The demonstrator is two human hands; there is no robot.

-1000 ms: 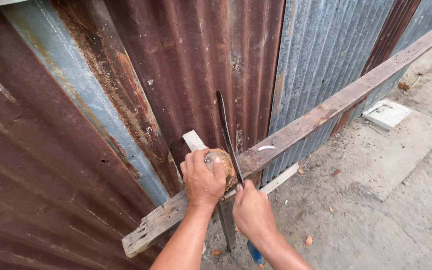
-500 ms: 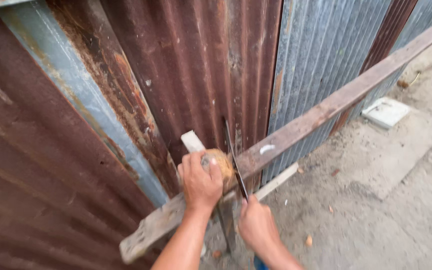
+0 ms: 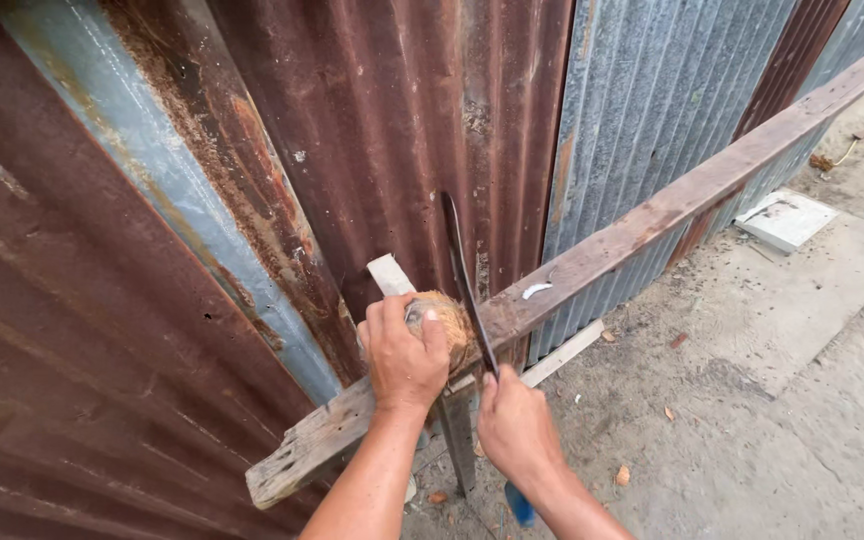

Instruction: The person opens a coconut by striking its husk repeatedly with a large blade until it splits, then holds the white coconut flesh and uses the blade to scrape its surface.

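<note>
I was in the middle of the cutting step. My left hand [image 3: 404,362] had its grip closed over the top of a brown, fibrous coconut [image 3: 445,325], pressing it down on the weathered wooden rail [image 3: 652,222] that ran slantwise in front of the rusty corrugated sheets [image 3: 392,120]. My right hand [image 3: 517,425] was wrapped tight around the handle of a long dark blade [image 3: 464,275], whose edge lay against the right side of the coconut, tip pointing up toward the sheets.

As I judged it, the next move called for a controlled stroke into the husk, with the left fingers [image 3: 430,330] kept well back from the edge and the nut held firm so it could not roll off the rail.

Against the frame 0.5 s before, the blade showed longer and higher above the nut, and my right hand sat slightly closer to the rail. The left hand's hold on the coconut had not changed.
</note>
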